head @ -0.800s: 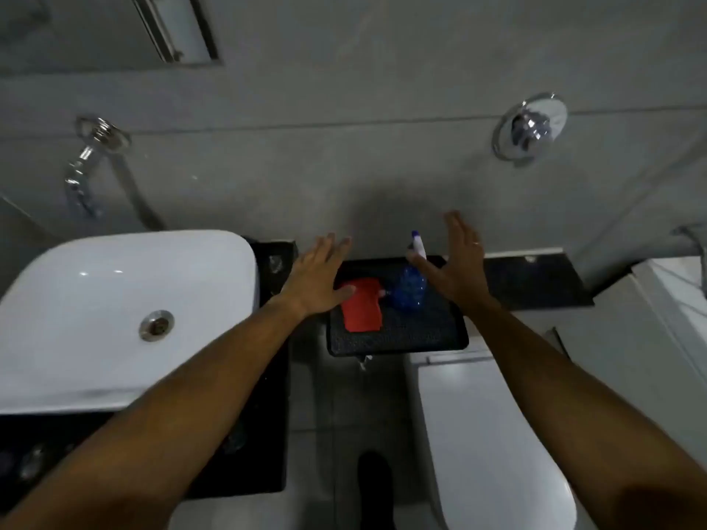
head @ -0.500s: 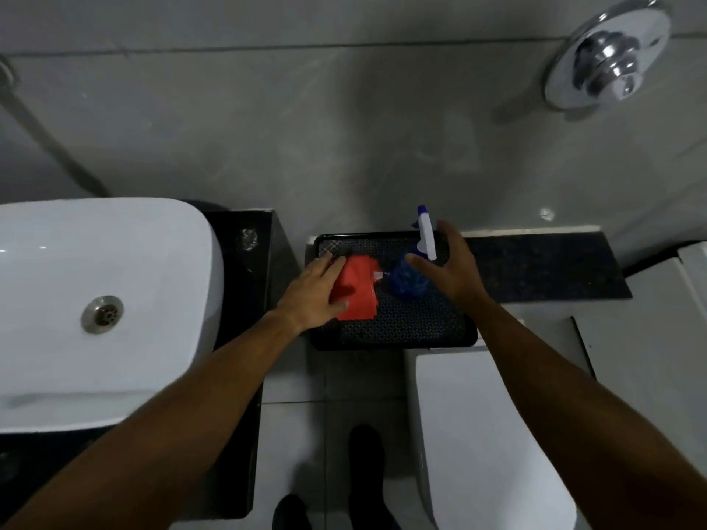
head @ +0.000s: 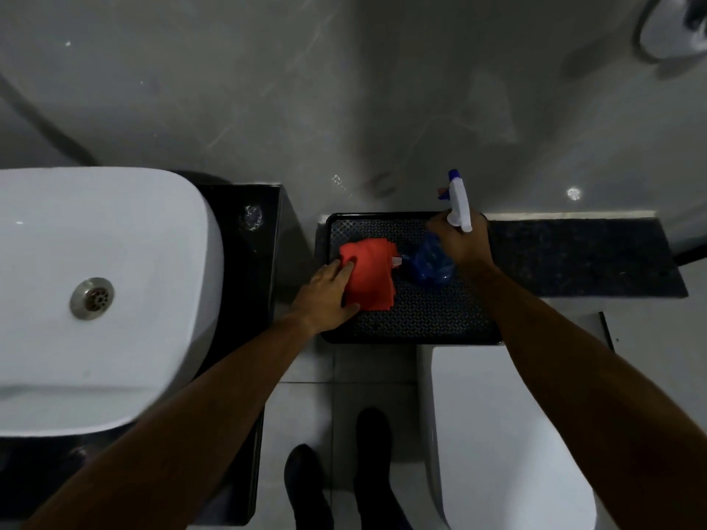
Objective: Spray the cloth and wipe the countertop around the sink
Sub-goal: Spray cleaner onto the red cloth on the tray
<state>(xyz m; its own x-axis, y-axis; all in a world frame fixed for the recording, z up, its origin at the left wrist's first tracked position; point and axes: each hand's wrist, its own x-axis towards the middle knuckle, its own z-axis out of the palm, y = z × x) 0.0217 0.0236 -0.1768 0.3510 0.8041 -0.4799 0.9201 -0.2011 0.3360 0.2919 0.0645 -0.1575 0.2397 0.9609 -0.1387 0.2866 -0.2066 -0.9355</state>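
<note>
A folded red cloth (head: 373, 275) lies on a black patterned tray (head: 417, 319). My left hand (head: 325, 294) rests on the cloth's left edge, fingers on top and thumb along its near side. A blue spray bottle (head: 430, 263) with a white trigger head (head: 459, 202) stands on the tray right of the cloth. My right hand (head: 461, 239) is wrapped around the bottle's neck below the head. The white sink basin (head: 103, 300) sits at the left on a black countertop (head: 248, 242).
A dark speckled ledge (head: 581, 258) runs right of the tray along the grey wall. A white toilet (head: 509, 434) stands below the tray. My dark shoes (head: 336, 480) are on the tiled floor. A chrome wall fitting (head: 677, 28) is at top right.
Both hands came down from hovering above the tray. The left hand settled on the red cloth and the right hand closed around the spray bottle's neck. The view moved closer.
</note>
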